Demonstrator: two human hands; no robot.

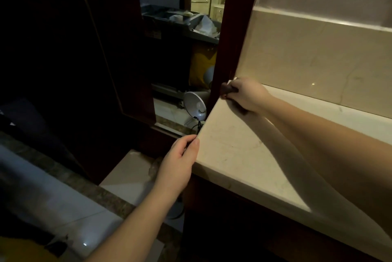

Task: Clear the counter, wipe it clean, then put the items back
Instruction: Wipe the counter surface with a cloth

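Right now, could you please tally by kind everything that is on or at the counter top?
Hands: 2, the left hand gripping the counter at its near corner, the right hand at the far corner.
Cloths: 1, the dark cloth gripped by the right hand.
Total: 3.

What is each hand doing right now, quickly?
Left hand: grips the near corner of the counter.
Right hand: holds a small dark thing, possibly a cloth, at the counter's far corner.

Grey cart tray [157, 16], crumpled paper [206, 24], yellow bag [200, 64] below, perhaps laundry, dark post [231, 28]
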